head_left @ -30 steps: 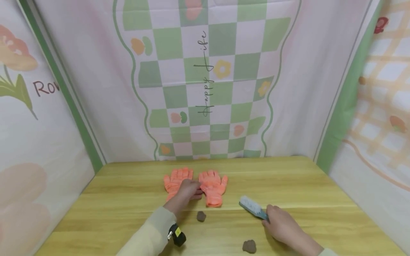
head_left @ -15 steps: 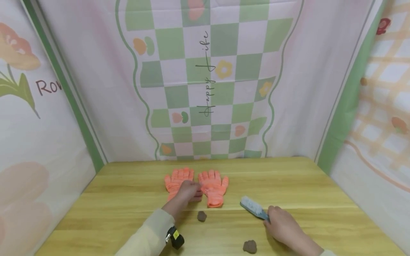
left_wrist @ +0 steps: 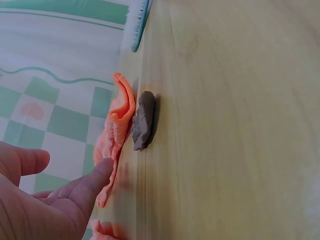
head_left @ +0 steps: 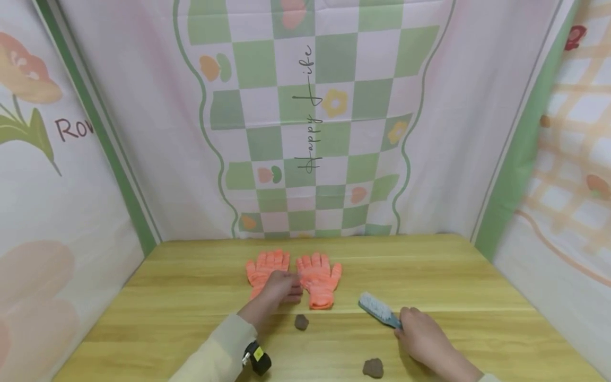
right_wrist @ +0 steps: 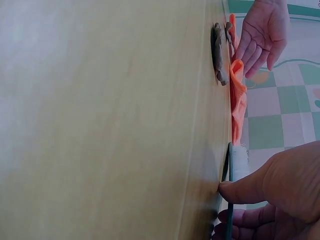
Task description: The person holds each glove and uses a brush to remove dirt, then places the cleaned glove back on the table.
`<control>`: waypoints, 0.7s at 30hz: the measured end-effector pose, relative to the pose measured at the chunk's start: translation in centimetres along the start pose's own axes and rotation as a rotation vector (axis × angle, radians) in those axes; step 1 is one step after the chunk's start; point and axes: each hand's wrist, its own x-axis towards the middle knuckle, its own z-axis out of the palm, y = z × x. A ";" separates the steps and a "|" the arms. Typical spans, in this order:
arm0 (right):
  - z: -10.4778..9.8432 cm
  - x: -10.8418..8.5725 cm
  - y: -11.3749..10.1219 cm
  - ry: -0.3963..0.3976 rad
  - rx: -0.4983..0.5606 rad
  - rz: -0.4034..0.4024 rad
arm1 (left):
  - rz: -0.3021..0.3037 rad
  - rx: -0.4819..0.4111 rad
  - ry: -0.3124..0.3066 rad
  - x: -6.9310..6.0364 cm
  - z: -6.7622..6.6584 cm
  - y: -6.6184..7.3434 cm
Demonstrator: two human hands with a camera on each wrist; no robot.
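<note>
Two orange knit gloves lie side by side on the table, the left glove (head_left: 261, 269) partly covered by my left hand (head_left: 281, 286). That hand hovers between it and the right glove (head_left: 321, 281); in the left wrist view its thumb stands apart from its loosely extended fingers (left_wrist: 82, 195), with nothing between them. My right hand (head_left: 422, 334) grips the handle of a teal brush (head_left: 377, 307) with white bristles facing up. Two brown, clay-like lumps lie in front: a smaller-looking lump (head_left: 301, 322) below the right glove, and another lump (head_left: 373, 367) nearer me.
The light wood table (head_left: 191, 318) ends at a fabric backdrop (head_left: 305, 132) with green checks. Printed cloth walls (head_left: 62, 212) stand at both sides. A black wrist camera (head_left: 258, 358) sits on my left sleeve.
My left forearm and its wrist camera have shifted slightly left. The view has moved a little; the right hand still holds the brush, and the gloves and lumps stay put.
</note>
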 end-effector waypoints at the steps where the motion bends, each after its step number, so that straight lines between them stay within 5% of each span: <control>1: 0.0 0.0 0.0 0.000 -0.003 -0.003 | 0.000 0.000 -0.002 -0.1 -0.1 0.0; 15: -0.1 -0.1 -0.1 0.017 -0.014 -0.033 | 0.051 0.007 -0.058 -1.8 -1.7 0.5; 21: -0.7 0.3 -0.1 0.009 -0.028 -0.041 | 0.164 0.080 -0.066 -2.8 -2.8 1.0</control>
